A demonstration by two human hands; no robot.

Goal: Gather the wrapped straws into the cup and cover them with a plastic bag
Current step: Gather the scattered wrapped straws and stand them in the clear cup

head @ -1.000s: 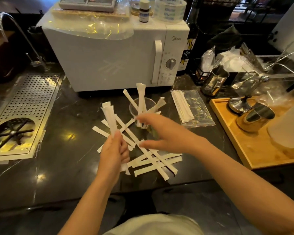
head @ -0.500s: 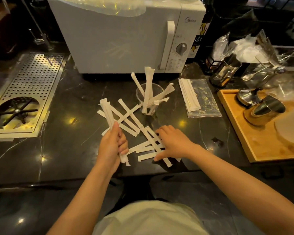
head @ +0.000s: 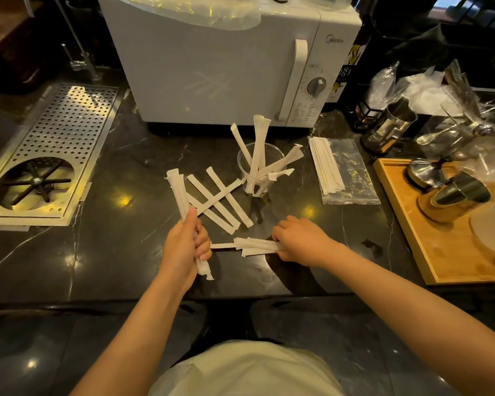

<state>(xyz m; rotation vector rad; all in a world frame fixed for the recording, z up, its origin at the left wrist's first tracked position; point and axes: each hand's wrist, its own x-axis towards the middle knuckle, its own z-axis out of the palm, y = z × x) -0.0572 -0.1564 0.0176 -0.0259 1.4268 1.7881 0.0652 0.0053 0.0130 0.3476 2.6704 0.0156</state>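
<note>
A clear plastic cup stands on the dark counter with several white paper-wrapped straws leaning in it. Several more wrapped straws lie crossed on the counter just left of the cup. My left hand grips a bundle of wrapped straws that points up and away. My right hand is closed on a few straws lying flat, their free ends pointing left toward my left hand. A clear plastic bag holding thin straws lies right of the cup.
A white microwave stands directly behind the cup. A perforated metal drain tray is set into the counter on the left. On the right, a wooden tray carries metal pitchers, with more metal cups and plastic bags behind it.
My right hand came back from the cup, dropped to the near straws on the counter and closed on a few of them. My left hand kept its bundle.
</note>
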